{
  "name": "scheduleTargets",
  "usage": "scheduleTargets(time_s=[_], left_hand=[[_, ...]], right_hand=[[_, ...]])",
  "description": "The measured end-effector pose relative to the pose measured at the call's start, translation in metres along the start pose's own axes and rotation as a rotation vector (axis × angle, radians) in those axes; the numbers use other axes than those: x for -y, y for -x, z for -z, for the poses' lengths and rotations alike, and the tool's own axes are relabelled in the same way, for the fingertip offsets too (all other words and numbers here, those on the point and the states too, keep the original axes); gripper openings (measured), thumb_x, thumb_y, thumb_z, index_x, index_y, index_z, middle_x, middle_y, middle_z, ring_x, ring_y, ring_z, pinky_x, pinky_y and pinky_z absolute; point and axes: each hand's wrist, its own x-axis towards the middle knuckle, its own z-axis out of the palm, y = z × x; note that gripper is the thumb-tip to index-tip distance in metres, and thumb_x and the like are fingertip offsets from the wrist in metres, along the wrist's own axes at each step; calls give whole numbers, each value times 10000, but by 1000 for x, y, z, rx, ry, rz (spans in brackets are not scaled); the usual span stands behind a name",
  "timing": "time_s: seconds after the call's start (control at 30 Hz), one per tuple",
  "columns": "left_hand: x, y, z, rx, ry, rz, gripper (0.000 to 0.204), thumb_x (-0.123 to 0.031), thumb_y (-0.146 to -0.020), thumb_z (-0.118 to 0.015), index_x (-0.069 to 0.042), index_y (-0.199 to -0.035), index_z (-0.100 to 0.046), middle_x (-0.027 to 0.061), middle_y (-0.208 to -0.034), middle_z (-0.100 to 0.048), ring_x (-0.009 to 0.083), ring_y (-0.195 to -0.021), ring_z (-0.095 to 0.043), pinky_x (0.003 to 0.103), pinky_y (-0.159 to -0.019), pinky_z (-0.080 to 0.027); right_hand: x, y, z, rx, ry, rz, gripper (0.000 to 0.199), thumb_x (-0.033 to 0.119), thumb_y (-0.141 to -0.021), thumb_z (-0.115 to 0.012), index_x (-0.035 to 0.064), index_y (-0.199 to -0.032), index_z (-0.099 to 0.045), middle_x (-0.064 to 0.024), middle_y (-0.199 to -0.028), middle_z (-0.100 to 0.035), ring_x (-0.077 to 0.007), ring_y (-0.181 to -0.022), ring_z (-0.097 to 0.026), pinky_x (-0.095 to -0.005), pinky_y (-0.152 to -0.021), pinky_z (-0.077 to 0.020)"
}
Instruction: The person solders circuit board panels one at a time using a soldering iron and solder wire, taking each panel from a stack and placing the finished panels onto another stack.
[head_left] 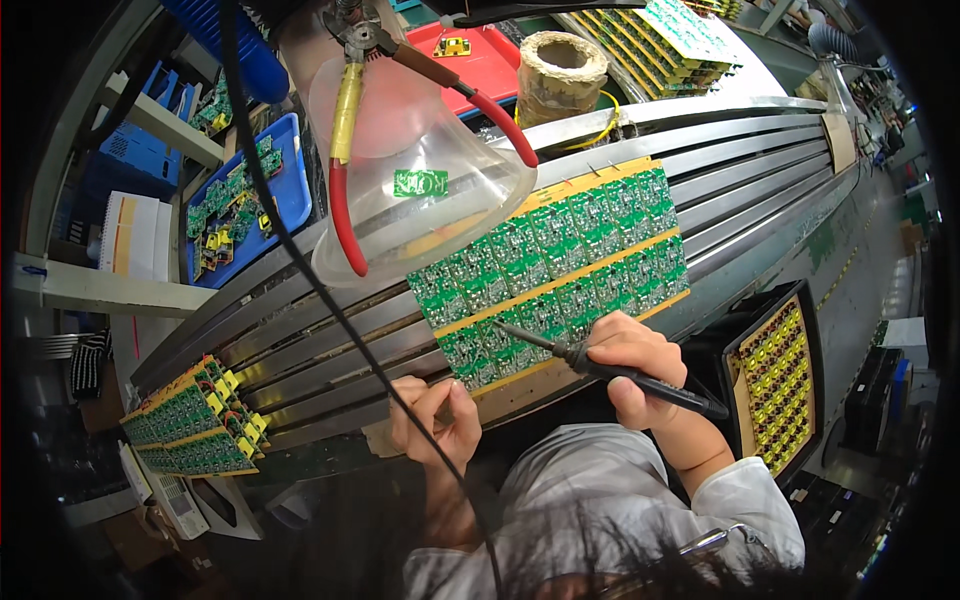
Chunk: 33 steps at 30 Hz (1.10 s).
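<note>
My right hand (640, 365) is closed round the dark handle of a soldering iron (695, 402). Its tip points left and down onto a green circuit board panel (560, 250), at the lower row of small boards. The panel lies component-legs-up across metal rails, with yellowish strips along its edges and middle. At its lower left corner my left hand (440, 420) has thumb and forefinger pinched together. Whatever may be between those fingertips is too small to make out.
A clear funnel-shaped hood (420, 125) and red-handled pliers (350, 110) hang over the panel's left. Another panel (200, 430) rests on the rails (330, 370) at left. Around stand a blue tray (300, 190), red tray (490, 50), roll (562, 75) and black bin (710, 345). A dark cable (330, 300) crosses the view.
</note>
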Motion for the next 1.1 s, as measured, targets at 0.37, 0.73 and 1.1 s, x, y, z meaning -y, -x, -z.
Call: scheduleTargets(time_s=[0.37, 0.73, 1.1], left_hand=[[-2, 11, 18, -41, -32, 93, 50, 11, -801, -652, -36, -802, -632, 66, -763, -544, 202, -679, -460, 320, -615, -387], [14, 26, 27, -120, 60, 2, 74, 8, -764, -667, -32, -783, -607, 70, -772, -551, 219, -694, -468, 344, -660, -429], [7, 27, 13, -20, 130, -98, 82, -4, -759, -668, -49, -811, -625, 72, -793, -572, 253, -744, -530, 396, -723, -485]], right_hand=[[1, 14, -13, 36, 4, 15, 204, 113, -887, -650, -32, -1023, -697, -122, -792, -689, -255, -687, -614, -448, -894, -535], [6, 15, -12, 61, 9, -9, 194, 122, -897, -648, -30, -1006, -700, -118, -774, -678, -247, -686, -615, -472, -930, -535], [5, 24, 4, 16, -9, -21, 199, 135, -915, -638, -30, -1006, -701, -113, -756, -667, -245, -688, -619, -523, -988, -529]])
